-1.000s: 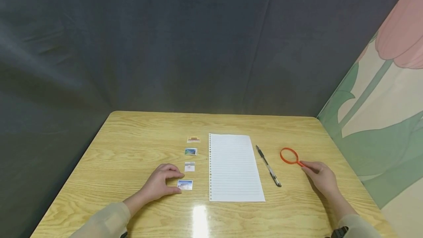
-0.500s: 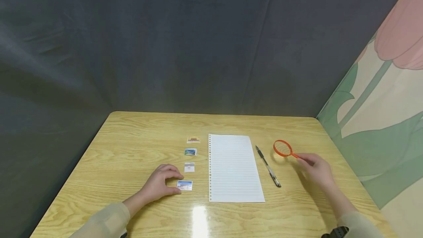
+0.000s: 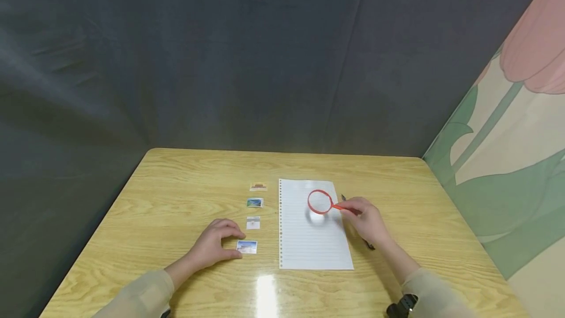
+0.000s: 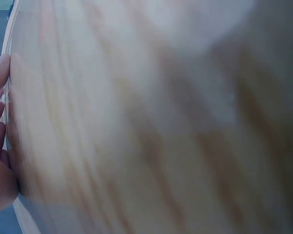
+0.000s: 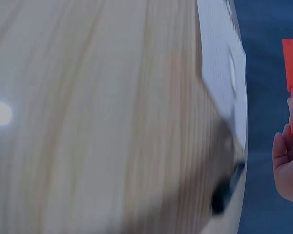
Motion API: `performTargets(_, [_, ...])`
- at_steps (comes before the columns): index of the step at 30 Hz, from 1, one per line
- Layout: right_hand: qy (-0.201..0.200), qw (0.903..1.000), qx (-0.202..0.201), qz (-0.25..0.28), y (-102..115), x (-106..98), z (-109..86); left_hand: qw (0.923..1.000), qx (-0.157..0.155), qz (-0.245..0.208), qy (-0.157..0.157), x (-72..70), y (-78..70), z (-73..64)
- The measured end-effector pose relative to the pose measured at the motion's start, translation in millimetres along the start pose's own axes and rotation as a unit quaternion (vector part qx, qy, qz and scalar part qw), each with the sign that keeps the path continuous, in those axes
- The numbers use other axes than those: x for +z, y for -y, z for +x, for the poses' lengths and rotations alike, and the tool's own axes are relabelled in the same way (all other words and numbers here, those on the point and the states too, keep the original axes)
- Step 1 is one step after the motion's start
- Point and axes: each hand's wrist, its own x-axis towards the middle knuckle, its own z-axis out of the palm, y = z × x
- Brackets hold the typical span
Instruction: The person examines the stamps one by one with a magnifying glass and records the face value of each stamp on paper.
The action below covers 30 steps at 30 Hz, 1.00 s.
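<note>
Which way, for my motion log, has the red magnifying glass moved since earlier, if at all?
Yes: the magnifying glass moved left, from right of the pen to above the lined paper.

Red magnifying glass (image 3: 320, 202) in right hand (image 3: 365, 221) now above paper (image 3: 311, 244), left of pen (image 3: 370, 246).

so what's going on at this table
A person holds a red magnifying glass by its handle in the right hand, raised over a lined sheet. The left hand has its thumb and fingers around the nearest picture card, not gripping it. Three other cards lie in a column beyond. A pen lies right of the sheet, partly hidden.
</note>
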Motion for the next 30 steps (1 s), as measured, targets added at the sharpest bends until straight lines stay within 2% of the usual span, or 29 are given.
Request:
performTargets(5, [0.013, 0.9953, -0.095, 0.016, 13.6, 31.0, 7.0, 1.0000, -0.002, 0.002, -0.001, 0.1, 2.2, 0.4])
performTargets(8, [0.024, 0.9909, -0.129, 0.028, 23.4, 44.4, 8.7, 1.0000, -0.003, 0.006, -0.002, -0.3, 3.1, -0.1])
performTargets(17, [0.066, 0.9878, -0.133, 0.046, 52.5, 74.2, 10.3, 1.0000, 0.001, 0.002, -0.005, -2.0, 3.8, 0.1])
performTargets(26, [0.099, 0.9779, -0.184, 0.000, 71.7, 99.8, 8.2, 0.9999, 0.006, 0.004, -0.010, -0.4, 4.2, 2.7])
performTargets(30, [0.115, 0.9747, -0.192, -0.003, 77.8, 108.8, 6.6, 0.9997, 0.009, 0.010, -0.018, 0.5, 3.8, 3.2])
